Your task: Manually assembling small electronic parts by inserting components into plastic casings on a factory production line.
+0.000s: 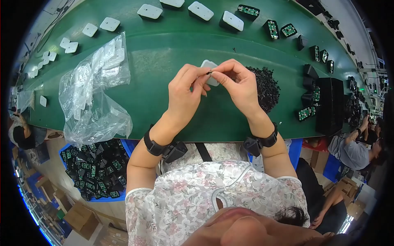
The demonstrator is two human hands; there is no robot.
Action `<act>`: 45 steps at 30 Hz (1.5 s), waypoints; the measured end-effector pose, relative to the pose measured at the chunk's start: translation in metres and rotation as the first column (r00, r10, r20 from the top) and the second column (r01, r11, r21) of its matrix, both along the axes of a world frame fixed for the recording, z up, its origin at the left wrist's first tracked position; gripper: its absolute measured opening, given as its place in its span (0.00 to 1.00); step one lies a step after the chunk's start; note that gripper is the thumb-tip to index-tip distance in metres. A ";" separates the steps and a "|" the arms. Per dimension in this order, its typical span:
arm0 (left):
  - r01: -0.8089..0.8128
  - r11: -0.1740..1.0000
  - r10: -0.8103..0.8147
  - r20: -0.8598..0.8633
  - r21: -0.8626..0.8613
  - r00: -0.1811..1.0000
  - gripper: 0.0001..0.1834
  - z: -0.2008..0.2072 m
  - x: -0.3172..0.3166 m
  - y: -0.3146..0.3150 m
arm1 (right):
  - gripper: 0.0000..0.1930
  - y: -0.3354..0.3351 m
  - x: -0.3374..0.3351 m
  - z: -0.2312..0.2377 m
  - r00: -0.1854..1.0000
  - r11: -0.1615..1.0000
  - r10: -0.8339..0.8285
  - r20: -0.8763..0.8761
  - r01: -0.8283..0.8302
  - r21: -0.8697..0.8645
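Above the green table (156,102), my left hand (183,87) and my right hand (241,87) meet fingertip to fingertip. Both are closed in a pinch at a small dark part (209,73), too small to make out its kind. Directly behind my fingers is a white plastic cover (208,64), partly hidden by them; whether my left fingers also touch it I cannot tell. Just right of my right hand lies a heap of small black parts (266,90). A single black piece (234,49) lies apart, farther back.
A clear plastic bag (94,110) of white covers lies at left. White-topped housings (201,11) line the far side; black housings with green circuit boards (271,29) continue rightward. A black box (329,106) stands at right. A blue bin (98,200) of boards sits lower left.
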State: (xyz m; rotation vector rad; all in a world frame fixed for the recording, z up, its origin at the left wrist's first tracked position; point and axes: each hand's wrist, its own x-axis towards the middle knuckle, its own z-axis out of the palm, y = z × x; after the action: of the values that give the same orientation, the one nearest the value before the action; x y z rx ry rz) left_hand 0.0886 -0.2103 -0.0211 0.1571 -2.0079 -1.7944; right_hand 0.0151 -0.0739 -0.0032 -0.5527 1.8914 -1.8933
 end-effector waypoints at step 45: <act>0.197 0.866 -0.312 0.190 0.459 0.931 0.07 -0.010 0.006 -0.012 | 0.13 0.009 0.004 -0.004 0.974 0.940 0.118 -0.194 -0.046 0.338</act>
State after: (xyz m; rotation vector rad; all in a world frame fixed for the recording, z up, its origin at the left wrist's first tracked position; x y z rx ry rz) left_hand 0.0944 -0.2221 -0.0309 0.2821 -1.8246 -2.4982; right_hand 0.0188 -0.0646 -0.0074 -0.7320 2.2249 -1.4648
